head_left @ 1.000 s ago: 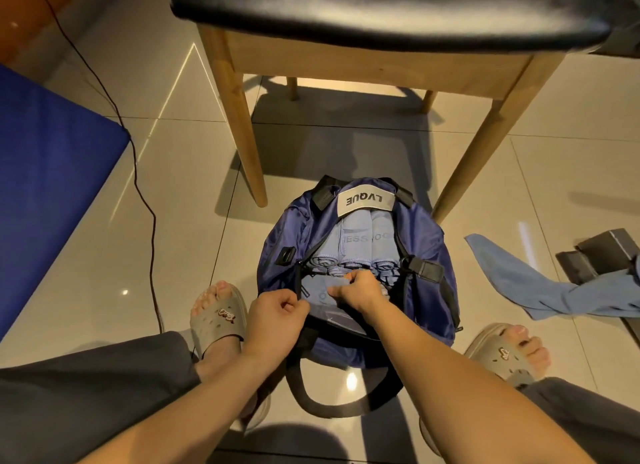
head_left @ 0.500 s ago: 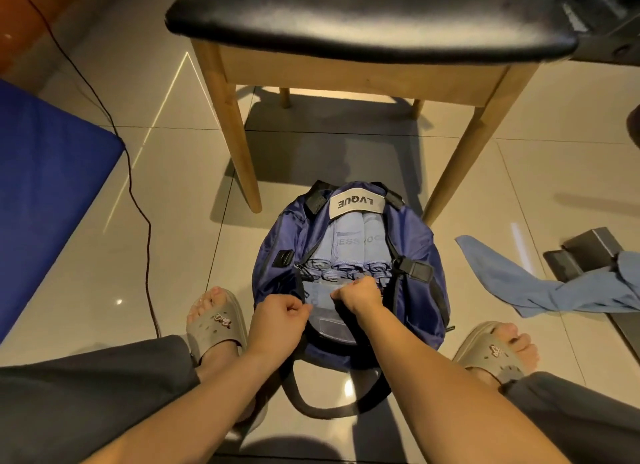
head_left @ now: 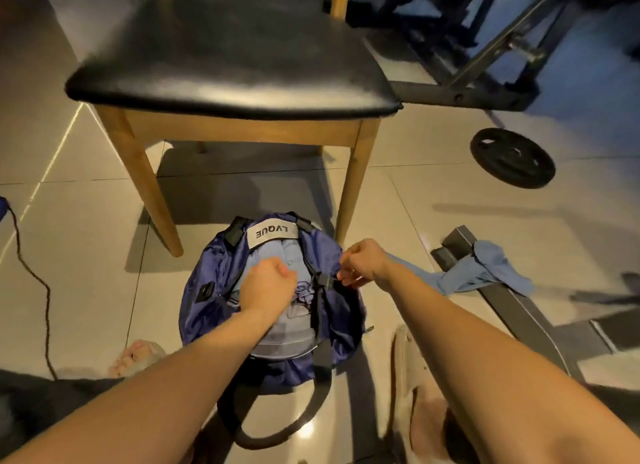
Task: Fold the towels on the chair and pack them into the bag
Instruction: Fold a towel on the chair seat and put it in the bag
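A navy bag (head_left: 204,290) with a grey "LVQUE" label stands open on the floor between my feet. Rolled light-blue towels (head_left: 294,255) lie packed inside it. My left hand (head_left: 268,285) is over the bag's opening with its fingers curled, hiding part of the towels; what it holds I cannot tell. My right hand (head_left: 362,262) pinches the bag's right edge by the black strap buckle (head_left: 325,280). The chair (head_left: 228,61) with the black seat stands just beyond the bag, and its seat is bare.
A loose blue towel (head_left: 485,273) lies on the floor at the right, draped over a grey metal bar (head_left: 519,307). A black weight plate (head_left: 512,157) and gym frame (head_left: 485,65) sit at the back right. A black cable (head_left: 31,276) runs along the left floor.
The view has tilted up, showing the chair seat and gym gear. My right hand moved from the bag's middle to its right edge. My left hand moved over the opening.
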Tool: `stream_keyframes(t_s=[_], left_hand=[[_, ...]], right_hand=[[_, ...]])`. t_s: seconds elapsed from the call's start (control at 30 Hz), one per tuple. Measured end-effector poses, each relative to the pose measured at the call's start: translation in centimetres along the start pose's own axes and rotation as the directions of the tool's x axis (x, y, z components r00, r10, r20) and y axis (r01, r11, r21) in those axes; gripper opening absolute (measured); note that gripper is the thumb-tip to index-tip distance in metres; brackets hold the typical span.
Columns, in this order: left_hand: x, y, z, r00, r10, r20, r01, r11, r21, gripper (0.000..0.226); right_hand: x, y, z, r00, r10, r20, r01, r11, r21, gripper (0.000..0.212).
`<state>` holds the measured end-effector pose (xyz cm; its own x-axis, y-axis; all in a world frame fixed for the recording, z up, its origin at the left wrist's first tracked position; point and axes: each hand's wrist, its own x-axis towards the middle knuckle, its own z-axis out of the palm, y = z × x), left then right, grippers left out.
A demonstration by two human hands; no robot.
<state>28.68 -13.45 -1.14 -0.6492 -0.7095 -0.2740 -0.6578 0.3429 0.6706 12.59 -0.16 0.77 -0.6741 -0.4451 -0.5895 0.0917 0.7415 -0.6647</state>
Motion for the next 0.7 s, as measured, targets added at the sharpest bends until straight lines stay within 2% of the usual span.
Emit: stream_keyframes(t_s=[0.13, 0.23, 0.3, 0.4, 0.47, 0.5, 0.53, 0.63, 0.7], left_hand=[[1.6, 5.8, 4.0, 0.98, 0.168, 0.105, -0.166, 0.986, -0.025, 0.016], [2.7, 8.9, 8.4, 0.932, 0.29, 0.22, -0.302, 0.953, 0.023, 0.009], [3.6, 10.5, 12.2, 0.885, 0.348, 0.308, -0.376, 0.926, 0.034, 0.007], [5.0, 12.4, 18.2, 0.79, 0.414, 0.452, -0.488, 0.871, 0.055, 0.023], [6.0, 13.5, 21.8, 0.739, 0.42, 0.526, -0.548, 0.83, 0.107, 0.033], [6.7, 13.9, 23.4, 0.716, 0.423, 0.555, -0.579, 0.804, 0.134, 0.035], [7.4, 14.1, 25.1, 0.689, 0.435, 0.58, -0.616, 0.773, 0.151, 0.037], [9.8, 13.8, 29.2, 0.606, 0.428, 0.671, -0.737, 0.62, 0.27, 0.047], [11.3, 12.8, 30.9, 0.592, 0.353, 0.725, -0.781, 0.473, 0.408, 0.058]], right_hand=[[0.6, 2.6, -6.0, 0.989, -0.031, -0.146, -0.009, 0.964, -0.266, 0.029], [1.6, 6.4, -9.8, 0.973, -0.021, -0.232, -0.083, 0.899, -0.43, 0.04], [2.3, 9.9, -12.3, 0.955, 0.009, -0.296, -0.161, 0.856, -0.492, 0.035], [3.7, 15.5, -16.3, 0.92, 0.034, -0.391, -0.251, 0.818, -0.518, 0.027], [4.5, 18.5, -19.2, 0.881, 0.012, -0.472, -0.295, 0.794, -0.531, 0.012], [5.1, 19.8, -20.6, 0.858, -0.002, -0.514, -0.319, 0.782, -0.535, 0.005], [5.8, 21.1, -21.9, 0.835, -0.01, -0.55, -0.345, 0.768, -0.539, 0.008], [8.0, 24.2, -24.9, 0.839, 0.0, -0.545, -0.374, 0.726, -0.577, 0.037], [9.3, 25.5, -25.6, 0.864, 0.006, -0.503, -0.373, 0.679, -0.632, 0.048]])
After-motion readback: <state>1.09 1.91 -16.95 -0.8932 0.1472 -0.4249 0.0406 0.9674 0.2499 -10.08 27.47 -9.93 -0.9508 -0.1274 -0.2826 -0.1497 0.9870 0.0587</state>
